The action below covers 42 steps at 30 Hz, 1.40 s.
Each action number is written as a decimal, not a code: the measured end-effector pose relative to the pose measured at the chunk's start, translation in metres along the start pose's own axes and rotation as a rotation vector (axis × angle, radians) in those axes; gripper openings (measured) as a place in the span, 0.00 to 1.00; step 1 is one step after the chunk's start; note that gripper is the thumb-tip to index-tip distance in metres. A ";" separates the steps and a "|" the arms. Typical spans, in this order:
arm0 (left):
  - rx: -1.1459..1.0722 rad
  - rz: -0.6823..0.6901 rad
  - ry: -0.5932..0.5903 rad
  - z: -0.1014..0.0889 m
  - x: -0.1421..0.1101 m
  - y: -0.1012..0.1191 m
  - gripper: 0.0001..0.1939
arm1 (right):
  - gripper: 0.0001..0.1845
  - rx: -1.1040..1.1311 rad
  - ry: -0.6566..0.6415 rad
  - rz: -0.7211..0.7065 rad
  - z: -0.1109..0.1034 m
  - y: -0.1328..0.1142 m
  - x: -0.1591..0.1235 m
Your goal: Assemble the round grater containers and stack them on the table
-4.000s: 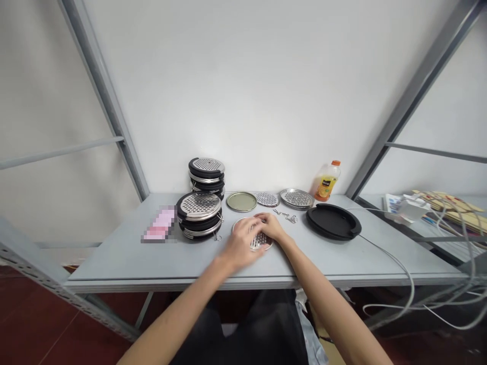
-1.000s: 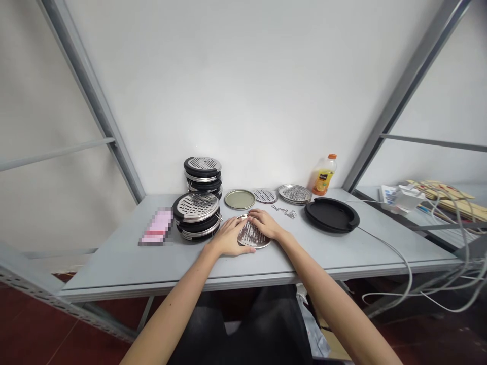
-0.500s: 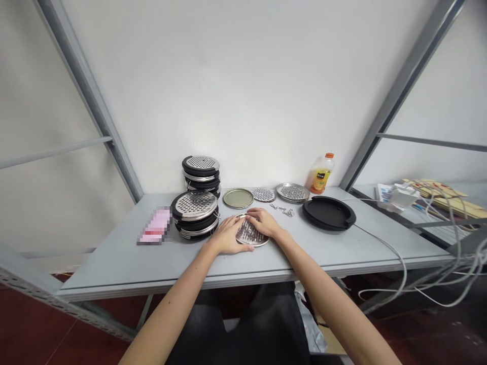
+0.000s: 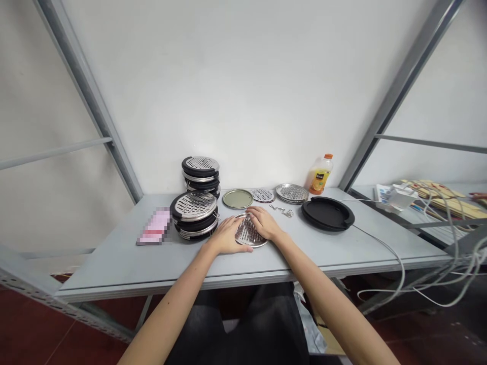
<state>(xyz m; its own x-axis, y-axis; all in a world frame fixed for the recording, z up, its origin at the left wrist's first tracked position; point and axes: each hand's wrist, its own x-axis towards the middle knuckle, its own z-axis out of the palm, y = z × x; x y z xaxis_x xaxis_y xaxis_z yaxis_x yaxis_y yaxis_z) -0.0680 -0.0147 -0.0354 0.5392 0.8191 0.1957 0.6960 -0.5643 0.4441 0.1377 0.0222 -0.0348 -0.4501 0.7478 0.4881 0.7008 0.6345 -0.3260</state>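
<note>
A round metal grater plate (image 4: 250, 232) with a raised rim lies on the table in front of me. My left hand (image 4: 228, 236) grips its left side, thumb along the near edge and fingers at the far left. Over the upper right of the plate my right hand (image 4: 264, 222) is curled, its fingertips on the rim. Beyond them are a plain round metal lid (image 4: 238, 198), a flat perforated disc (image 4: 262, 194) and stacked grater plates (image 4: 292, 193). Small wire clips (image 4: 282, 210) lie right of my right hand.
Two stacks of black-rimmed graters (image 4: 196, 205) stand to the left, beside a blurred pink item (image 4: 155, 226). A black round tray (image 4: 327, 214) and a juice bottle (image 4: 320, 175) are on the right. Cables (image 4: 395, 253) hang over the right end; another person's hand (image 4: 478, 195) shows there.
My hands stay on the grater plate, with only a slight shift of the right fingers. At the far right edge another person's hand has come into view.
</note>
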 end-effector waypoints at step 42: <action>-0.019 0.055 0.001 -0.004 -0.002 0.002 0.56 | 0.25 0.057 -0.093 -0.008 -0.008 -0.003 0.002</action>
<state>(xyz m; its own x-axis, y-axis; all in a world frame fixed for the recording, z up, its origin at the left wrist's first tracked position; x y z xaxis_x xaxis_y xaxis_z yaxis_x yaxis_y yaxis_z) -0.0699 -0.0172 -0.0315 0.5757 0.7871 0.2216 0.6562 -0.6064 0.4491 0.1394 0.0204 -0.0266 -0.5066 0.7561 0.4142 0.6657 0.6484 -0.3693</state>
